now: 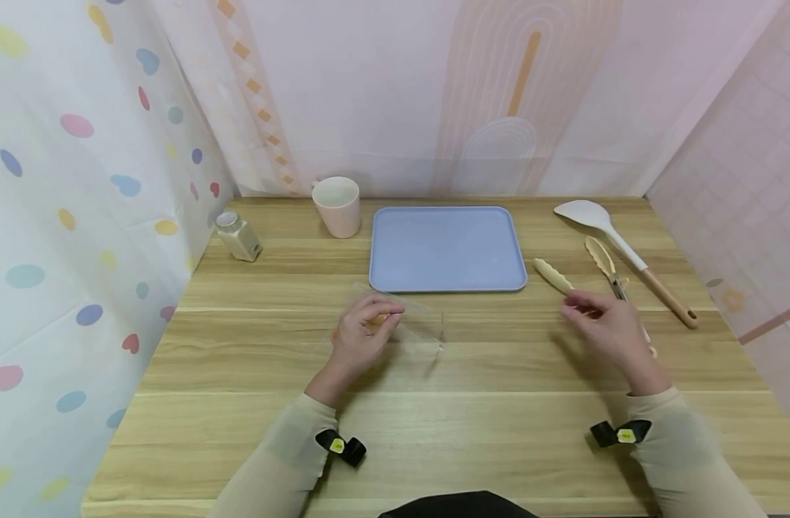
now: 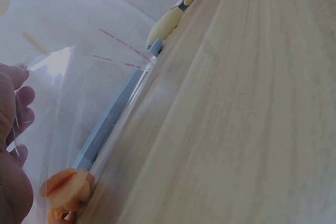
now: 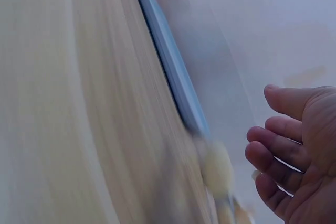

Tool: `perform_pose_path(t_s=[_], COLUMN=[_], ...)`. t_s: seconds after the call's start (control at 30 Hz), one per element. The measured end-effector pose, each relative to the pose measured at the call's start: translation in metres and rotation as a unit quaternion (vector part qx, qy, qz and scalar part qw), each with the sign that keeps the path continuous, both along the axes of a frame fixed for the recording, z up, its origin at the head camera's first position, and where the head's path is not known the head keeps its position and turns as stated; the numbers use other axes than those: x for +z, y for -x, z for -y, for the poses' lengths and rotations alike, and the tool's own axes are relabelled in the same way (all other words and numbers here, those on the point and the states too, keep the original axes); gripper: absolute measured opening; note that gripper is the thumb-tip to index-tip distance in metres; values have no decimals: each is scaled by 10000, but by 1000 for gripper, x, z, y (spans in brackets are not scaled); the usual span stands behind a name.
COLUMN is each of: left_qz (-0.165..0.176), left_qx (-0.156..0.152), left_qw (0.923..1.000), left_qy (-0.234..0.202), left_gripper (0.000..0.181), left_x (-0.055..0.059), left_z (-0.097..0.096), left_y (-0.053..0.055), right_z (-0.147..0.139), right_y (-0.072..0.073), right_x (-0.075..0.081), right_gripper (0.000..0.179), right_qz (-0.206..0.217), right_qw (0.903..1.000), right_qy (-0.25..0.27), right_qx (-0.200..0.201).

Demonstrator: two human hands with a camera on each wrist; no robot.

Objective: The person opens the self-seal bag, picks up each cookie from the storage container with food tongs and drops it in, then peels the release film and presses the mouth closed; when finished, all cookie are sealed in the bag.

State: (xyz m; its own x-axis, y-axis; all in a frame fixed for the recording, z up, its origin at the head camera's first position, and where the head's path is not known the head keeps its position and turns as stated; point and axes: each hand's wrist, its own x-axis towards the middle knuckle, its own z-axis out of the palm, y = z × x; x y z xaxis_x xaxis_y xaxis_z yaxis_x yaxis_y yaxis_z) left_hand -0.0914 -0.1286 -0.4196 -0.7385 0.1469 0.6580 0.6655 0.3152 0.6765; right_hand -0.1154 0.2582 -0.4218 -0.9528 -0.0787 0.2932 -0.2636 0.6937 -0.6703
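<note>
My left hand (image 1: 359, 334) pinches a clear plastic bag (image 1: 426, 332) between thumb and fingers, above the wooden table in front of the tray. Red print shows on the bag (image 2: 113, 59) in the left wrist view. Orange, petal-like pieces (image 2: 71, 190) lie at its lower end; whether they are inside or behind the film I cannot tell. My right hand (image 1: 605, 327) hovers over the tongs (image 1: 552, 275), hiding part of them. In the right wrist view its fingers are loosely bent, apart from the thumb, with nothing between them.
A blue tray (image 1: 447, 248) lies at the back middle. Left of it stand a pink mug (image 1: 339, 212) and a small jar (image 1: 239, 239) with pale contents. At the right, a white ladle (image 1: 618, 244) with a wooden handle lies beside the tongs. Curtains (image 1: 369, 86) border the table.
</note>
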Motion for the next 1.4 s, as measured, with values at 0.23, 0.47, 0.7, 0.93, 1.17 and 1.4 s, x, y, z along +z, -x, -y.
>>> perform_pose_path(t_s=[0.23, 0.47, 0.7, 0.93, 1.17, 1.4], left_qz=[276, 380, 88, 345, 868, 1154], left_qx=[-3, 68, -196, -289, -203, -517], left_qw=[9995, 9989, 9983, 9807, 9496, 9204], left_qy=[121, 273, 536, 1902, 3005, 3699], left_gripper=[13, 9, 13, 27, 38, 51], left_x=[-5, -32, -34, -23, -28, -42], left_z=[2, 7, 11, 37, 78, 94], left_y=[2, 15, 16, 23, 45, 50], right_z=[75, 132, 156, 161, 159, 158], right_y=[3, 4, 10, 16, 17, 18], right_x=[-9, -18, -29, -34, -37, -40], right_gripper=[31, 30, 24, 21, 16, 10], right_qz=[607, 1085, 1129, 1164, 1339, 1450], right_qw=[9893, 9738, 9714, 9743, 9722, 9707], right_qy=[579, 1001, 1290, 1311, 1375, 1342], right_qx=[1197, 1730, 1643, 1416, 1344, 1369])
